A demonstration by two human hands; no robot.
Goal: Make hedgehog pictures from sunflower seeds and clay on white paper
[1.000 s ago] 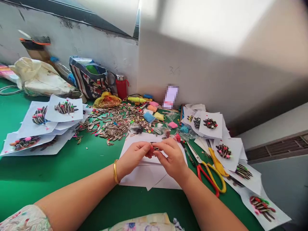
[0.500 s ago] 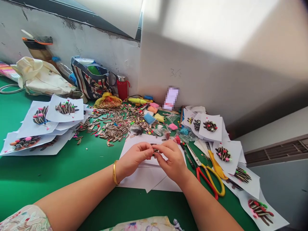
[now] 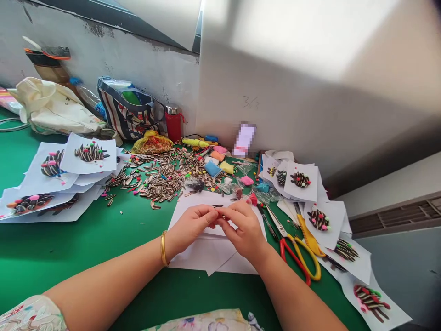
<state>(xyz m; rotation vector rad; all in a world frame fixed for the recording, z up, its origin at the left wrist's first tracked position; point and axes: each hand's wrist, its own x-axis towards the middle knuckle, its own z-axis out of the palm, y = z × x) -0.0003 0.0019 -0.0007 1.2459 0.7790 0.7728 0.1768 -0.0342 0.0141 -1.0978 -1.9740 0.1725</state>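
Note:
My left hand (image 3: 191, 226) and my right hand (image 3: 243, 228) meet fingertip to fingertip over a stack of white paper sheets (image 3: 210, 253) on the green table (image 3: 69, 248). Both hands are pinched closed on a small dark thing between them, too small to name; it looks like a sunflower seed. A gold bangle (image 3: 163, 248) circles my left wrist. A heap of striped sunflower seeds (image 3: 161, 177) lies just beyond the paper.
Red-and-yellow scissors (image 3: 299, 253) lie right of my right hand. Paper sheets bearing seed-and-clay hedgehogs lie at the left (image 3: 51, 179) and right (image 3: 320, 218). Coloured clay pieces (image 3: 220, 165), a red flask (image 3: 173, 124), a striped bag (image 3: 127, 112) and a cream bag (image 3: 51, 108) stand by the wall.
My hands have stayed together over the paper, the fingers shifting slightly on the small piece. The red bit seen between the fingertips a second ago no longer shows.

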